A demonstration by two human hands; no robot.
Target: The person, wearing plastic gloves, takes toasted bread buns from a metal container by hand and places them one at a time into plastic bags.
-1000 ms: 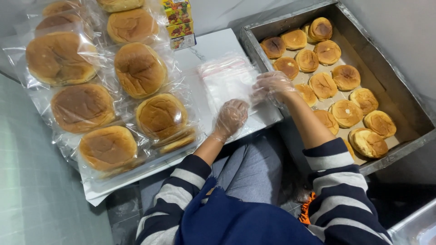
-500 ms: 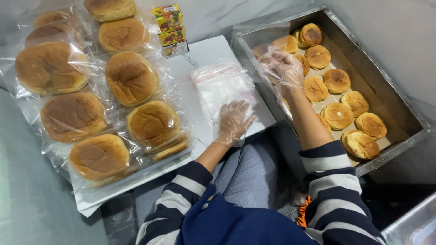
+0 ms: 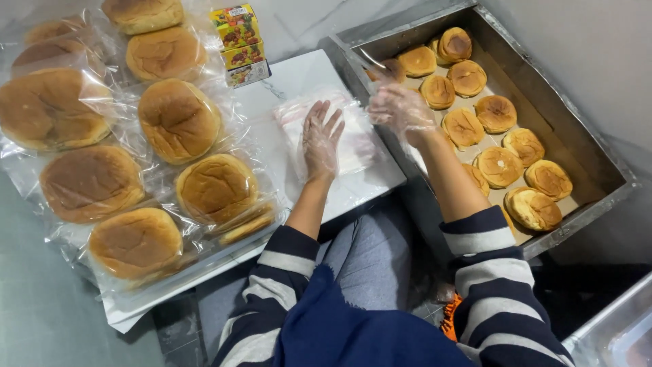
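Observation:
My left hand (image 3: 320, 139), in a thin clear glove, lies flat with fingers spread on a stack of clear plastic bags (image 3: 356, 146) on a white board (image 3: 299, 78). My right hand (image 3: 401, 105), also gloved, hovers at the bags' right edge, just over the near-left wall of a metal tray (image 3: 584, 146). Its fingers are loosely curled and I see nothing in them. Several bare golden buns (image 3: 499, 166) lie in the tray, the nearest one just behind my right hand.
Several buns sealed in clear bags (image 3: 180, 119) cover the left of the board. A stack of small colourful boxes (image 3: 238, 44) stands at the back. My lap and striped sleeves fill the foreground. A second metal container's corner (image 3: 611, 326) shows at bottom right.
My left hand slid up from the board's front edge onto the bag stack. My right hand went out over the tray's buns, then came back to the bags' right edge.

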